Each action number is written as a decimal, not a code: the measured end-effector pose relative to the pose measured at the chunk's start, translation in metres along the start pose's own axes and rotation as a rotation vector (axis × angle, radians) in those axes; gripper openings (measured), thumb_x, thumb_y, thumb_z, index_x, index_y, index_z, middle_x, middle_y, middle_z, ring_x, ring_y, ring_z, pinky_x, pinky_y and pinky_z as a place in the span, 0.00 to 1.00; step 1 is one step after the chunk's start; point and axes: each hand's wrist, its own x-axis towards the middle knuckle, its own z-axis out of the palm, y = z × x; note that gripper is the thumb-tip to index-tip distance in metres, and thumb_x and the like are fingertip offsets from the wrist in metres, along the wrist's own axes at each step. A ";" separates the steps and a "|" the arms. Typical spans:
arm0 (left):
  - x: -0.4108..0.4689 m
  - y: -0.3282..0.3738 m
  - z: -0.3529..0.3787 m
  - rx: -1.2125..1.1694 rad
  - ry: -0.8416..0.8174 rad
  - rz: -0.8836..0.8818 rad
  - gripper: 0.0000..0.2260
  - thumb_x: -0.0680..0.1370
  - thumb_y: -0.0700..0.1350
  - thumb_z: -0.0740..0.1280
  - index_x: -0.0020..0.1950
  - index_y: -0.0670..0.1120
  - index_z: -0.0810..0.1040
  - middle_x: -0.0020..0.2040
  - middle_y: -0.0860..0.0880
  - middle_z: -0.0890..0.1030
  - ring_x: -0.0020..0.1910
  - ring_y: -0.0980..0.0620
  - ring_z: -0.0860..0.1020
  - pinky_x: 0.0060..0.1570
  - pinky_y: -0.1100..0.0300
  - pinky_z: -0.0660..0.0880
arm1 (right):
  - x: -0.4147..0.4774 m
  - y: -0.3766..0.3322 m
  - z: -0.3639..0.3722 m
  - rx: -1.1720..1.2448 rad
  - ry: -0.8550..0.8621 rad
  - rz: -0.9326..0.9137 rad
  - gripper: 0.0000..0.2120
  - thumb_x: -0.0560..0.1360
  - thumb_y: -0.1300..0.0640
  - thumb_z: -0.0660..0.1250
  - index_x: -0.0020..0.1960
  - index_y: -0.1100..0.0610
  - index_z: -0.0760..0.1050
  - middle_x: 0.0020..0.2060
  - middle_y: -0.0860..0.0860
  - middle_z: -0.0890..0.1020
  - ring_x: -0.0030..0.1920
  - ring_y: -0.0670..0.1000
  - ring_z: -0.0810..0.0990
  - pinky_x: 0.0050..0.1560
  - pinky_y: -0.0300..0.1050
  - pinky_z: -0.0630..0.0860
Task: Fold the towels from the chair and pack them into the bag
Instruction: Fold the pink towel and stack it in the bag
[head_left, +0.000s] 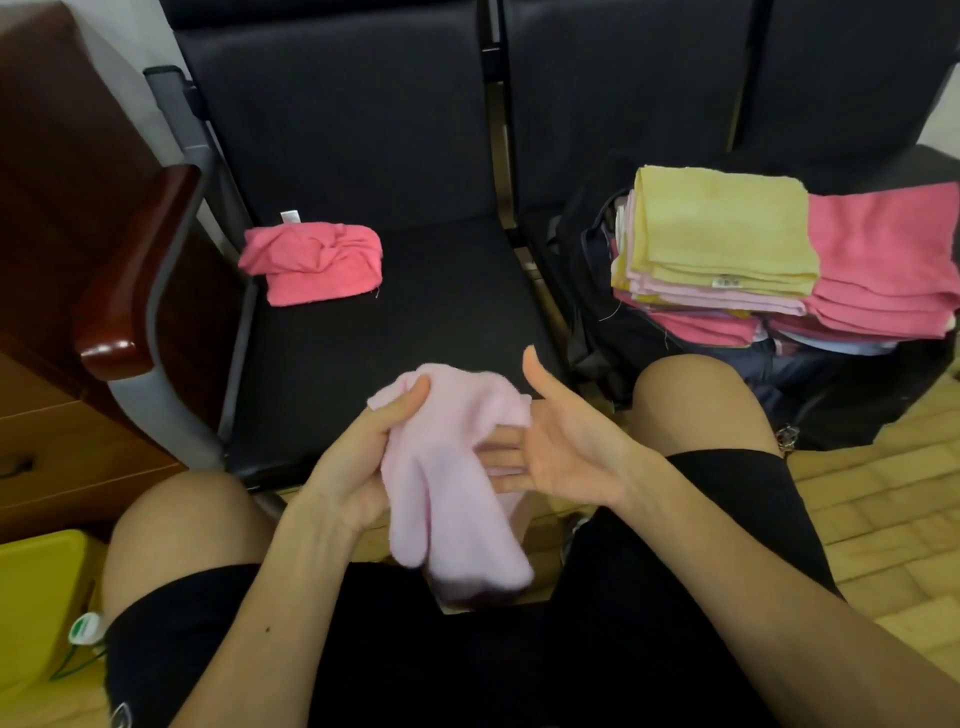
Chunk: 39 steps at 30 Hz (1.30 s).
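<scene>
Left hand: the left hand (358, 457) grips a pale pink towel (457, 493) near its upper end, thumb laid across the cloth and fingers curled behind it.
Right hand: the right hand (561, 447) is spread, palm facing left, thumb pointing up; its straight fingers reach to the towel and touch it from the right side.
Pale pink towel: bunched and partly folded, it is held in the air between the person's bare knees, in front of the near edge of the left chair; its lower end hangs down and is blurred.
Legs: black shorts (701, 545) cover both thighs at the near edge of the view.
Left chair: the black chair seat (415, 338) lies just beyond the hands; a crumpled bright pink towel (311, 262) lies at its far left, a white label showing at its far edge.
Armrest: a dark wooden armrest (130, 270) on a grey frame stands left of that seat.
Bag: a dark bag (597, 312) sits on the right chair with its mouth open.
Folded towels: two stacks rest in the bag's mouth, side by side and touching, a yellow towel (722, 228) topping the left one and a bright pink folded towel (888, 254) topping the right.
Floor: yellowish tiled floor (883, 493) shows at the near right.
Near left: a yellow bin (36, 597) stands beside the left knee, with wooden furniture (62, 156) behind it.
</scene>
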 end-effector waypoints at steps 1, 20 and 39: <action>0.004 0.001 -0.002 0.000 0.066 0.020 0.11 0.74 0.46 0.67 0.47 0.44 0.87 0.52 0.39 0.85 0.48 0.43 0.85 0.41 0.49 0.83 | 0.000 0.000 0.002 -0.042 -0.015 -0.018 0.40 0.70 0.30 0.60 0.69 0.58 0.75 0.64 0.59 0.79 0.66 0.59 0.76 0.70 0.57 0.70; 0.017 0.017 -0.028 0.529 0.379 0.009 0.23 0.77 0.47 0.71 0.71 0.49 0.70 0.59 0.47 0.78 0.55 0.47 0.79 0.47 0.51 0.78 | 0.001 -0.012 -0.016 -0.232 0.424 -0.164 0.14 0.78 0.53 0.68 0.62 0.55 0.73 0.55 0.54 0.81 0.56 0.54 0.82 0.59 0.56 0.79; 0.033 0.002 -0.045 1.114 0.555 0.480 0.13 0.74 0.42 0.75 0.57 0.49 0.83 0.47 0.58 0.81 0.48 0.61 0.80 0.43 0.67 0.76 | 0.008 -0.013 -0.035 -1.232 0.661 -0.513 0.14 0.78 0.54 0.69 0.63 0.55 0.79 0.55 0.49 0.83 0.56 0.49 0.81 0.59 0.47 0.77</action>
